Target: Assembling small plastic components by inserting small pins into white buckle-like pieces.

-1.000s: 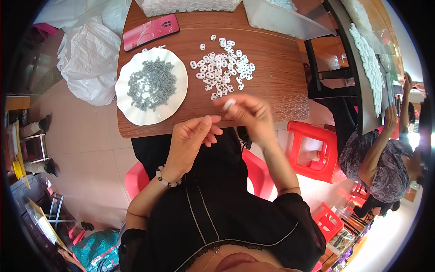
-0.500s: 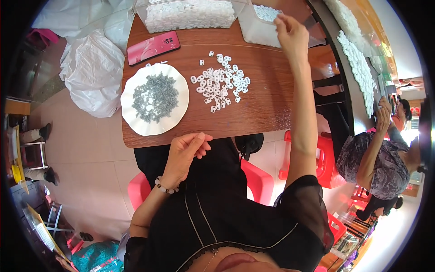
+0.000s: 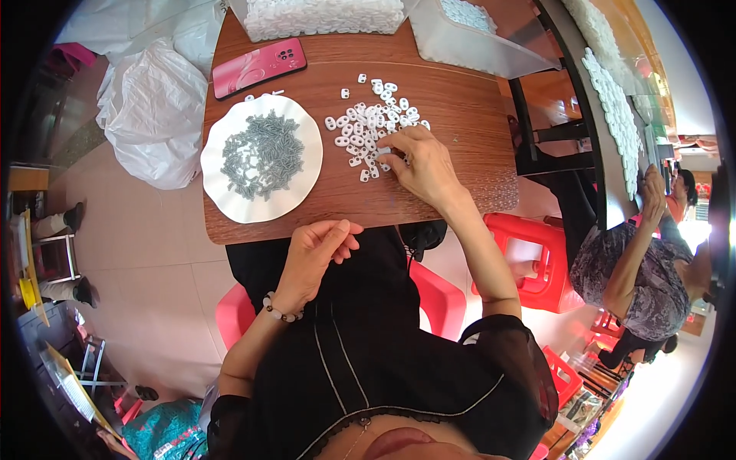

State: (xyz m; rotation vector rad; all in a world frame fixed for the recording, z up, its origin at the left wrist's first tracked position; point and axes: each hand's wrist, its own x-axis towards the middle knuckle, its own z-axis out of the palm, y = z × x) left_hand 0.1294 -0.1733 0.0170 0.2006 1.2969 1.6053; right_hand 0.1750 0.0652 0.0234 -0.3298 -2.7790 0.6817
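My right hand (image 3: 423, 165) is at the near right side of a loose pile of small white two-holed plastic pieces (image 3: 356, 129), thumb and forefinger closed around one of them. Just off the table's near edge, my left hand (image 3: 316, 249) is held with its fingers curled and the thumb against the forefinger. Anything inside that pinch is too small or hidden to make out. Left of the pile, a white scalloped plate (image 3: 218, 184) bears a heap of small grey, pin-like parts (image 3: 264, 157).
A pink phone (image 3: 257, 69) lies beyond the plate. At the far edge stand a clear bin of white pieces (image 3: 322, 19) and a translucent tub (image 3: 452, 50). A white sack (image 3: 153, 115) is at left. A red stool (image 3: 537, 261) and another person (image 3: 636, 276) are at right.
My right hand has come back from the tub at the far right to the pile of white pieces. My left hand has stayed in nearly the same place.
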